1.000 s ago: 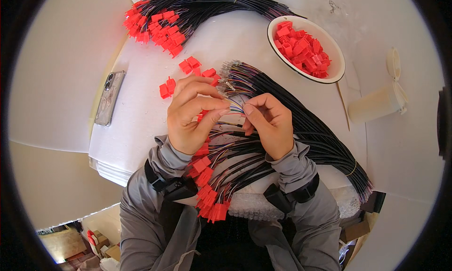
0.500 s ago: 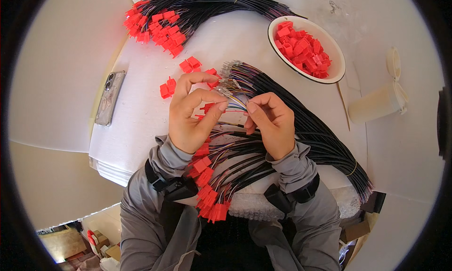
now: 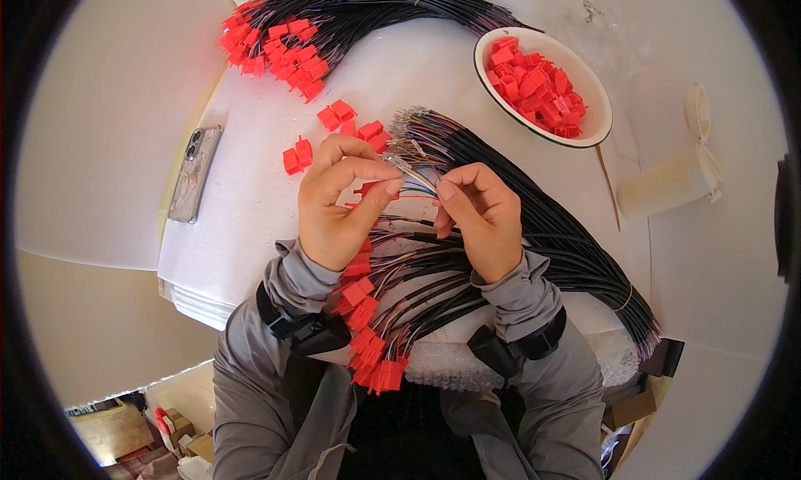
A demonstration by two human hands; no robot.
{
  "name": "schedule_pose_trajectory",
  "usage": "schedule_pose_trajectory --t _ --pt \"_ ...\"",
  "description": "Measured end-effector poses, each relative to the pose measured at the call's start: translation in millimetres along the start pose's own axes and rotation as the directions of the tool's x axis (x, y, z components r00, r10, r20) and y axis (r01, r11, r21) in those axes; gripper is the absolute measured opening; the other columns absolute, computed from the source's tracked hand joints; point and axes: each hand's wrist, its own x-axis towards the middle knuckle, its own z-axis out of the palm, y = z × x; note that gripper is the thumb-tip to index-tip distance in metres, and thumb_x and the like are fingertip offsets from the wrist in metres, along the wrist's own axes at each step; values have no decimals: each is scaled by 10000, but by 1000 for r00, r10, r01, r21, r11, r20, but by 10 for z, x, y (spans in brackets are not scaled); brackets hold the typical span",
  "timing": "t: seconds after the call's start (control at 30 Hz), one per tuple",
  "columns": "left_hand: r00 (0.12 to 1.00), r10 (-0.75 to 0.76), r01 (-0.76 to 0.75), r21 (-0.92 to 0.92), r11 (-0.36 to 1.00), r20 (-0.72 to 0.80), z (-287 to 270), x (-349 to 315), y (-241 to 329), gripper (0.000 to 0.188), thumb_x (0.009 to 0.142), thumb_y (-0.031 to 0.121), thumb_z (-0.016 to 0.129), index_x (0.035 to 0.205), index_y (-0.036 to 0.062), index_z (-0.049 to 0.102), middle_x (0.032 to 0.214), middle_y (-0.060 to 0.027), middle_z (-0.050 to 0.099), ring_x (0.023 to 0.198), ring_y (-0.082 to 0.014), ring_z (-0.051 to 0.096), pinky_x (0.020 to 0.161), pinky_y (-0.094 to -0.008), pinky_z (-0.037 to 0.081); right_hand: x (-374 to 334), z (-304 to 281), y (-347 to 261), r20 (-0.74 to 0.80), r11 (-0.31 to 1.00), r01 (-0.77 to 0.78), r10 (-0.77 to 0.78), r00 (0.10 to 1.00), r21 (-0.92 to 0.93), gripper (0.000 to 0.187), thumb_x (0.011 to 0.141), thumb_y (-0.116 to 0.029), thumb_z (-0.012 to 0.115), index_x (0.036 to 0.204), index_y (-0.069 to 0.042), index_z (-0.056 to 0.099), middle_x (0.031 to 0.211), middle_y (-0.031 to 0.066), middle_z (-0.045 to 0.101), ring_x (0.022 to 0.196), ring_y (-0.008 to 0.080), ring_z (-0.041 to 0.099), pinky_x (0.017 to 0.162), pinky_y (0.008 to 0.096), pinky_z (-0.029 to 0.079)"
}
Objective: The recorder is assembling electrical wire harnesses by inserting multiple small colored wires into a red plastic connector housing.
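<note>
Between my hands stretches a fan of thin coloured wires point(image 3: 420, 179) with small metal terminals at their left ends. My left hand point(image 3: 338, 209) is closed, thumb and index finger pinching the wires near the terminals. My right hand point(image 3: 488, 226) is closed on the same wires farther right, its lower fingers curled under. Just behind lies a thick bundle of black-sheathed cables point(image 3: 517, 180) with bare terminals at its far end. Nearer me, several cables end in red plastic connectors point(image 3: 361, 313). A few loose red connector housings point(image 3: 337, 114) lie beyond my left hand.
A white dark-rimmed bowl point(image 3: 599, 105) of red housings stands at the far right. Another cable bundle point(image 3: 367, 13) with red connectors lies at the back. A phone point(image 3: 195, 173) is at left; a thin stick point(image 3: 609, 188) and an open-lidded pale container point(image 3: 663, 185) are at right.
My left index and other fingers have bent down and in toward the wires, uncovering more of the loose red housings behind. My right hand has hardly moved.
</note>
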Motion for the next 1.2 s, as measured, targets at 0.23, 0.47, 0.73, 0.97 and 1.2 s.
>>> schedule_pose_trajectory --t 0.23,0.47,0.73,0.97,1.2 --pt "999 0 1 22 1000 -39 -5 -4 18 138 687 -31 681 806 16 631 833 -53 499 792 -149 473 723 -254 380 -2 10 3 9 1000 6 -6 1000 0 95 859 -90 542 871 3 524 668 23 550 556 57 508 504 194 427" --pt "997 -58 55 -77 996 -47 2 -13 11 136 696 -19 697 818 14 646 817 -57 524 727 -124 517 626 -224 426 -4 21 5 16 999 19 -18 1000 -33 79 854 -70 545 859 6 525 657 15 541 533 48 488 487 187 406" --pt "997 -76 75 -190 979 4 3 -5 -22 109 731 -31 666 828 -7 623 819 -56 531 711 -103 520 593 -219 435 -9 31 -2 41 998 31 -29 999 -51 70 837 -51 567 865 7 540 682 2 547 558 34 482 493 179 398" --pt "986 -165 166 -297 940 28 19 -15 6 79 762 -29 641 830 -12 605 820 -46 526 682 -82 515 590 -200 429 -3 24 16 42 994 34 -30 999 -100 86 808 -31 606 862 11 555 725 -1 559 643 20 486 557 173 401" --pt "991 -130 130 -276 952 19 12 -20 -34 76 760 -34 634 826 -9 607 821 -53 534 704 -81 511 605 -205 423 -7 32 2 49 992 28 -22 999 -119 92 801 -31 615 859 11 557 718 -1 557 636 22 484 552 174 399"
